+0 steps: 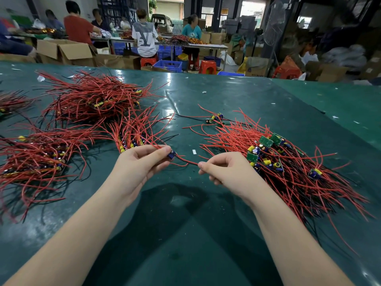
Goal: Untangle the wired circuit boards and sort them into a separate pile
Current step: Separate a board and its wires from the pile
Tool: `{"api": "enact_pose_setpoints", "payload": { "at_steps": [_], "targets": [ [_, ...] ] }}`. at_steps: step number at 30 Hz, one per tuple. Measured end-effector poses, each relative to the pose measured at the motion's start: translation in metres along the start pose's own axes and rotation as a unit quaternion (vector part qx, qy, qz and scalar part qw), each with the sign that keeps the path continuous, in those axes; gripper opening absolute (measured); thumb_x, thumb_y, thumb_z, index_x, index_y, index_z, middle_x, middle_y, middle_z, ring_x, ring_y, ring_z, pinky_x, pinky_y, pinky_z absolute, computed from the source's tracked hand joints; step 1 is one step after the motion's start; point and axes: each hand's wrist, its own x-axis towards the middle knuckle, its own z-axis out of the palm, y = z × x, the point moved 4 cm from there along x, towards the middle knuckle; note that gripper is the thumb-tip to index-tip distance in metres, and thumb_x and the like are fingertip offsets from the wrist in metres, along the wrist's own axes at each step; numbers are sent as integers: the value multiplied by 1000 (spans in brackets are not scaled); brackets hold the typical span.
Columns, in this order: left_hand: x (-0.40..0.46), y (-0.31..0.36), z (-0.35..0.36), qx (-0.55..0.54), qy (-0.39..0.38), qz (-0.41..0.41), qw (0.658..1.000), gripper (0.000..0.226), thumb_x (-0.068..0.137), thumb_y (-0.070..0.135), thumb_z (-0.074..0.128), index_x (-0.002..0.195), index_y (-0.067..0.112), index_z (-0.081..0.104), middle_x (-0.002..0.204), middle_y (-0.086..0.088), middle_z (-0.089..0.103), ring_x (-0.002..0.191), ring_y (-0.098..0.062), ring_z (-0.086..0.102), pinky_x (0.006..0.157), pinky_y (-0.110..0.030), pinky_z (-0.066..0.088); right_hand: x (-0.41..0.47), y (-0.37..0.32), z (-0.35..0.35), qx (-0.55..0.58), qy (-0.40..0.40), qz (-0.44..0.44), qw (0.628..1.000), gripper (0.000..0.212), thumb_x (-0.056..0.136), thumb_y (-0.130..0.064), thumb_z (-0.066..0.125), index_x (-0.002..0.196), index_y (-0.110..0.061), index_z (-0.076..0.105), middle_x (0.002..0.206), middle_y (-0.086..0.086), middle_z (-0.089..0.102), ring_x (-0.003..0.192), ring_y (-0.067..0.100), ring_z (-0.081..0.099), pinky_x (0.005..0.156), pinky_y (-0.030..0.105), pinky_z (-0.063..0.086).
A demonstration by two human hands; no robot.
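Green matting covers the table (226, 100), which carries everything. Largest on it are the sorted heaps of red-wired boards: one toward the far left corner (92, 98), one at the left edge (35, 157), and a smaller fan (136, 131) just beyond the left hand. Right of centre, running toward the right edge, lies the tangled heap (288, 168), its green circuit boards and yellow and blue parts jumbled among red and black leads.

Between the hands hangs a single wired board (171, 155). The left hand (142, 164) pinches its small blue end between thumb and fingers, with the other fingers curled. The right hand (224, 170) is curled too, pinching the board's red lead (185, 162) near its tip.

To do this step well, I judge the lead should be kept lightly taut and drawn slowly away from the tangled heap, easing off if neighbouring wires lift. Then lay the board on the smaller fan, wires pointing the same way.
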Motion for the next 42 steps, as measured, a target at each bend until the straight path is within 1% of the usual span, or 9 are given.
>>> {"api": "enact_pose_setpoints", "payload": {
  "at_steps": [7, 15, 20, 24, 27, 30, 35, 38, 42],
  "targets": [
    [2, 7, -6, -18, 12, 15, 1000, 19, 81, 11, 69, 64, 12, 78, 79, -3, 74, 72, -6, 69, 65, -14, 54, 0, 2, -2, 32, -36, 23, 999, 26, 89, -30, 66, 66, -20, 75, 54, -8, 59, 47, 5, 48, 48, 15, 37],
    [4, 12, -12, -61, 34, 17, 997, 24, 84, 9, 67, 62, 12, 77, 76, -3, 74, 73, -9, 71, 63, -14, 54, -1, -1, -7, 78, -16, 27, 996, 27, 88, -32, 67, 67, -17, 75, 52, -9, 55, 44, 4, 45, 44, 12, 35],
    [7, 9, -15, -87, 39, 5, 995, 10, 85, 9, 67, 77, 4, 71, 78, -5, 74, 73, -10, 71, 62, -14, 54, -1, -2, -7, 135, -14, 32, 990, 27, 86, -30, 69, 63, -17, 74, 49, -7, 50, 44, 5, 42, 45, 12, 35],
    [10, 9, -18, -107, 40, -1, 993, 16, 81, 11, 69, 66, 9, 76, 78, -5, 74, 73, -10, 71, 62, -14, 54, 1, -3, -9, 174, -28, 33, 984, 26, 87, -28, 68, 66, -15, 75, 53, -7, 52, 47, 4, 44, 48, 12, 38],
    [11, 9, -18, -126, 46, -11, 991, 13, 68, 16, 74, 76, 6, 73, 78, -6, 74, 73, -11, 71, 61, -14, 54, 0, -5, -10, 180, -43, 20, 983, 25, 86, -28, 68, 67, -15, 76, 53, -7, 55, 48, 5, 46, 49, 13, 40],
    [12, 6, -19, -138, 58, -30, 988, 12, 75, 13, 72, 81, 4, 70, 76, -6, 74, 72, -11, 72, 59, -13, 54, -1, -9, -10, 204, -60, -1, 977, 23, 80, -35, 69, 70, -15, 77, 55, -5, 58, 49, 5, 48, 51, 13, 43],
    [12, 3, -13, -118, 22, -40, 992, 9, 64, 19, 75, 65, 10, 78, 78, -6, 74, 74, -11, 72, 60, -14, 54, -4, -16, -8, 326, -117, -35, 937, 22, 72, -35, 68, 71, -16, 78, 53, -6, 60, 46, 2, 51, 49, 12, 44],
    [11, 2, -8, -130, -1, -47, 990, 11, 67, 18, 72, 68, 9, 77, 79, -7, 74, 76, -13, 72, 61, -16, 55, -3, -18, -8, 380, -130, -36, 915, 21, 76, -32, 66, 71, -15, 78, 51, -8, 59, 44, 1, 50, 48, 12, 43],
    [8, 4, -3, -184, -23, -74, 980, 14, 72, 16, 69, 75, 3, 69, 74, -10, 71, 78, -19, 74, 60, -20, 57, 0, -16, -12, 379, -93, -15, 921, 24, 67, -36, 70, 68, -14, 77, 49, -8, 55, 42, 3, 49, 46, 13, 44]
  ]
}}
